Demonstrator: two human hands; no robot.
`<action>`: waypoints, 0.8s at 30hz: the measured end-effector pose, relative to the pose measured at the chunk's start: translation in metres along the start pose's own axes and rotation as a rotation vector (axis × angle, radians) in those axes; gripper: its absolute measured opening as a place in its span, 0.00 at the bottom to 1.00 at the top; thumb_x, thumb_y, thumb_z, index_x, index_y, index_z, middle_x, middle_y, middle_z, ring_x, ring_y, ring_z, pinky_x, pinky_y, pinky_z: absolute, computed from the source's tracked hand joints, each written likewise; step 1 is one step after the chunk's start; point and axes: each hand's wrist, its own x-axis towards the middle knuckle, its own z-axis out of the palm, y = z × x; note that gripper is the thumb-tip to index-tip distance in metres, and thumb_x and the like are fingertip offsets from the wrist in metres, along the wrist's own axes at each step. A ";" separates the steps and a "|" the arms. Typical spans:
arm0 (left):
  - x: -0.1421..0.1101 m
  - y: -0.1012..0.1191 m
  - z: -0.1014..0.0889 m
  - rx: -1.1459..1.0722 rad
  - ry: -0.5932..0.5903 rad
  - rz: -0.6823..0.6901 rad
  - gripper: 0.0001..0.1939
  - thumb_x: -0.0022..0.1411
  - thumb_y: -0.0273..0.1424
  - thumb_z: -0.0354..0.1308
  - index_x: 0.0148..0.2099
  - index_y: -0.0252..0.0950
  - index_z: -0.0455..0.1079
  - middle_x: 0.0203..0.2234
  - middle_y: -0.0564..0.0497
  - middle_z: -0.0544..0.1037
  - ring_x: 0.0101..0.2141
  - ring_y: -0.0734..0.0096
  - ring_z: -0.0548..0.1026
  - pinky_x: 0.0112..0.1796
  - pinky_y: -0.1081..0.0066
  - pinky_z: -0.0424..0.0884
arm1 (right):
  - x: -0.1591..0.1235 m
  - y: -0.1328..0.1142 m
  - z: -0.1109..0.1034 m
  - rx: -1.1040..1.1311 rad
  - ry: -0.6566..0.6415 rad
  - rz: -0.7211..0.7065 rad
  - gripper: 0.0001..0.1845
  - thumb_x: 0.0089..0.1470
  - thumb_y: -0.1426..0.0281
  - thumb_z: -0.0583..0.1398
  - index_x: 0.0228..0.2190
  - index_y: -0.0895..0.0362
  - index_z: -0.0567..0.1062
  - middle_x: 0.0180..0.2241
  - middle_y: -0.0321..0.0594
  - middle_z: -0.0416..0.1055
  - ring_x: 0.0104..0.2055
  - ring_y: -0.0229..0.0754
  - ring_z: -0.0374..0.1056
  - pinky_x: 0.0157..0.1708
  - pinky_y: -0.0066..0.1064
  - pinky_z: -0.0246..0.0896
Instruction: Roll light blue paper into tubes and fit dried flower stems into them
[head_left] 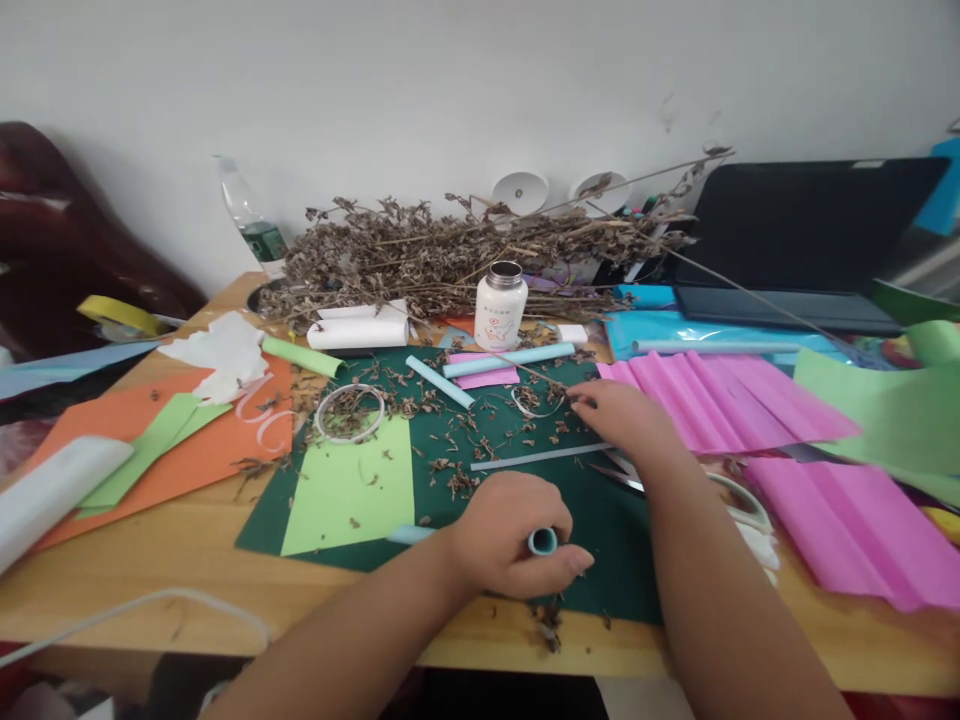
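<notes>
My left hand (517,535) is wrapped round a light-blue paper tube (542,541), whose open end faces me at the front of the green cutting mat (442,510). Farther back, my right hand (626,415) is closed, thumb and fingers pinching the end of a thin dried stem (536,375). Beneath my right wrist lie scissors (628,478), partly hidden by the forearm. A thin pale-blue stick (540,458) rests on the mat between my hands. More blue paper tubes (510,360) and crumbled dry leaves (457,480) lie beyond.
A white bottle (501,308) stands open before a heap of dried plants (420,250). Tape (349,413) sits on light-green paper (345,500). Pink crepe paper (862,530) and a laptop (817,230) occupy the right; orange paper (195,450) and a white roll (67,490) the left.
</notes>
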 end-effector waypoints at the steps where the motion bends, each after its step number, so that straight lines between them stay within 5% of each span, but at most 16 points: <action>1: 0.000 -0.001 0.001 0.009 -0.005 -0.006 0.11 0.54 0.35 0.46 0.22 0.38 0.57 0.16 0.51 0.65 0.21 0.72 0.64 0.26 0.71 0.58 | 0.000 -0.005 0.001 -0.006 0.021 -0.010 0.17 0.49 0.69 0.49 0.40 0.55 0.71 0.39 0.42 0.71 0.38 0.44 0.66 0.33 0.32 0.58; 10: 0.003 -0.002 0.004 0.071 -0.031 -0.012 0.13 0.55 0.37 0.43 0.23 0.38 0.59 0.17 0.50 0.68 0.21 0.72 0.66 0.26 0.72 0.59 | 0.010 -0.041 0.015 -0.184 0.079 -0.213 0.17 0.50 0.69 0.50 0.42 0.50 0.69 0.41 0.43 0.68 0.39 0.49 0.62 0.33 0.38 0.56; 19: 0.005 -0.002 0.002 0.094 0.008 -0.064 0.15 0.57 0.38 0.42 0.23 0.37 0.60 0.17 0.50 0.70 0.21 0.73 0.65 0.25 0.73 0.58 | 0.014 -0.037 0.018 -0.068 0.074 -0.262 0.12 0.49 0.72 0.51 0.30 0.58 0.74 0.33 0.45 0.72 0.37 0.48 0.64 0.34 0.37 0.56; 24: 0.005 0.000 -0.004 0.139 0.105 -0.143 0.14 0.57 0.38 0.43 0.24 0.36 0.60 0.18 0.51 0.68 0.21 0.73 0.65 0.26 0.74 0.59 | 0.007 -0.036 0.011 0.121 0.199 -0.227 0.10 0.49 0.69 0.52 0.30 0.57 0.73 0.32 0.41 0.73 0.35 0.42 0.66 0.34 0.33 0.59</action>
